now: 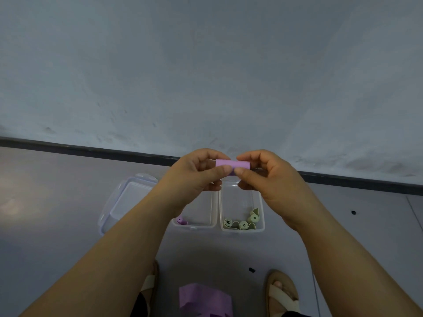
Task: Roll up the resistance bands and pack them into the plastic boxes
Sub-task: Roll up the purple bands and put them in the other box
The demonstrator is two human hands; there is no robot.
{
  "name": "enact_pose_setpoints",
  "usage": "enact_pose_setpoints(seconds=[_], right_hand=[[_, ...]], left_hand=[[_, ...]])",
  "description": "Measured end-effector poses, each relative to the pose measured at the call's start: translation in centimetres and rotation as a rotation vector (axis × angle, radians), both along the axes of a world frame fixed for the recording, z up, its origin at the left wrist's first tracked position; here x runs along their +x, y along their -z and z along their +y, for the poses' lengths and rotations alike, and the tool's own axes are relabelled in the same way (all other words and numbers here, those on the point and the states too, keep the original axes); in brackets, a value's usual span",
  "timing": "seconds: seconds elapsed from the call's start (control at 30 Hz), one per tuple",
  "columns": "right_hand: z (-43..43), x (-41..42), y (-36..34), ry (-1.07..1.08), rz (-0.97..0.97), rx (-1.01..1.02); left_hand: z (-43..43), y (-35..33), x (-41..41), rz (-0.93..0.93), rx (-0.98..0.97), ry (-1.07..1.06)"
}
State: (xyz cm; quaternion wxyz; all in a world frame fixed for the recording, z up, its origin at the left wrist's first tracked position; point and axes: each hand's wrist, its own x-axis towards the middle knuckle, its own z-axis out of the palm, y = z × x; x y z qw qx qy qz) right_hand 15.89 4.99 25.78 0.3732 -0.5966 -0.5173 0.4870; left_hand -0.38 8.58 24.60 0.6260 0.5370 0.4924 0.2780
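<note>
A rolled purple resistance band [232, 165] is held above the boxes, my left hand [194, 172] pinching its left end and my right hand [265, 175] pinching its right end. Below them two clear plastic boxes stand side by side on the floor. The left box [214, 213] holds one purple roll [180, 220] in its near left corner. The right box [262, 209] holds several green rolls [242, 221] along its near side. A heap of loose purple bands [203, 298] lies on the floor between my feet.
A clear box lid [128, 200] lies flat to the left of the boxes. A wall with a dark skirting strip [91, 151] runs just behind them. My sandalled feet [282, 291] are at the bottom. Small dark specks [251, 269] dot the grey floor.
</note>
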Motion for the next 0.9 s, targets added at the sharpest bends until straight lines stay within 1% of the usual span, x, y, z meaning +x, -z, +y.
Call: enact_pose_setpoints(seconds=[0.17,0.33,0.5,0.57,0.63,0.8,0.9], right_hand=[[0.01,0.00,0.01,-0.003,-0.035,-0.058],[0.02,0.16,-0.08,-0.019,-0.052,-0.029],[0.01,0.34,0.00,-0.018,-0.011,-0.009],[-0.04,0.44,0.00,-0.038,-0.031,0.010],[-0.12,0.49,0.03,-0.058,-0.055,0.026],[-0.23,0.20,0.25,-0.116,-0.229,0.083],[-0.23,0.10,0.47,-0.102,-0.258,0.104]], left_hand=[[-0.13,-0.16,-0.03,0.016,0.029,0.024],[-0.15,-0.13,0.01,0.018,0.039,0.009],[-0.03,0.08,0.12,0.066,0.011,0.038],[-0.11,0.04,0.18,0.110,0.009,0.063],[-0.18,-0.06,0.17,0.172,0.045,0.078],[-0.28,-0.46,0.15,0.455,0.263,0.251],[-0.30,-0.41,0.05,0.522,0.324,0.298]])
